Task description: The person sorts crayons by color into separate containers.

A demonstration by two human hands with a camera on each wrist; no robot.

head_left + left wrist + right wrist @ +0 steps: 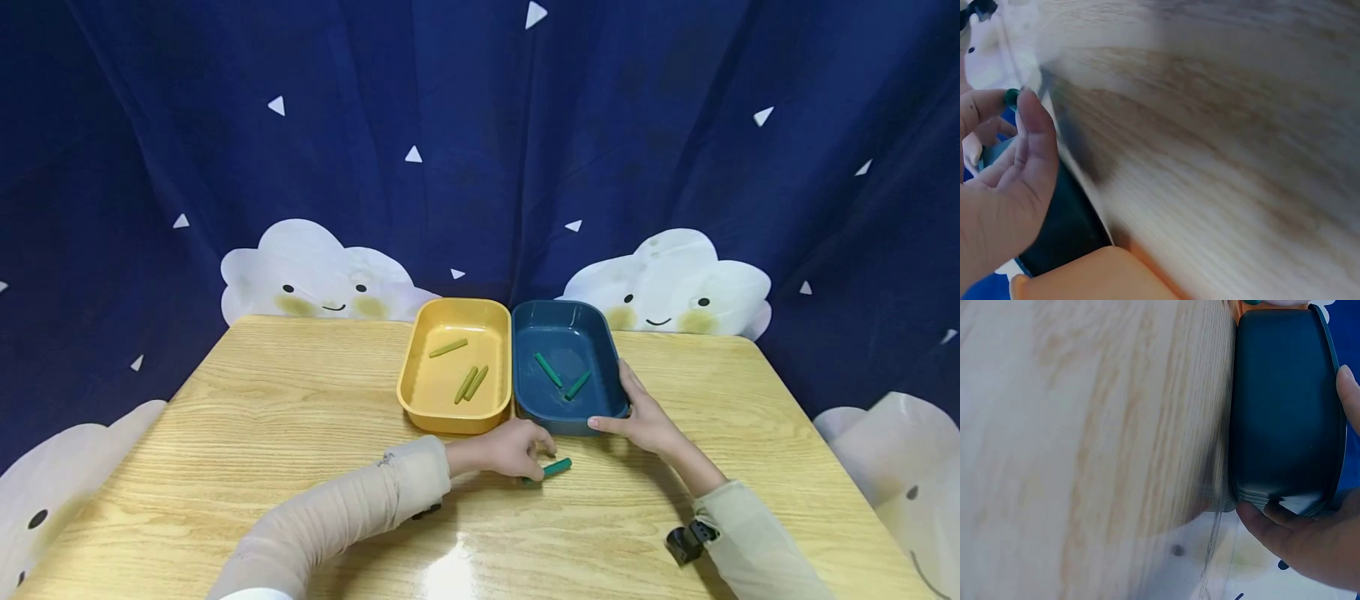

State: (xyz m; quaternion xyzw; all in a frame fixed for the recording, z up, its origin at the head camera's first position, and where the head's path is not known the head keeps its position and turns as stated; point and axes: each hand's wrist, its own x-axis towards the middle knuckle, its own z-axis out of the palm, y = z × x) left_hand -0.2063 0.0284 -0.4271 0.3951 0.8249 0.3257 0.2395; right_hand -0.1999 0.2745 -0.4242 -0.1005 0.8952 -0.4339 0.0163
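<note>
My left hand [512, 448] pinches a green crayon [557, 467] between thumb and forefinger, just above the table in front of the bins. In the left wrist view the end of the crayon [1012, 98] shows between the fingertips. My right hand [647, 419] grips the near right corner of a dark blue bin [564, 422], thumb at the front rim and fingers along the right side. Two green crayons [548, 369] lie inside that bin. A yellow bin [454, 423] stands against its left side and holds three olive-yellow crayons [448, 347].
The bins stand near the back edge of a wooden table [315, 400]. Behind it hangs a dark blue curtain [465, 100] with white triangles and smiling clouds. A black wrist device [686, 542] sits by the right sleeve.
</note>
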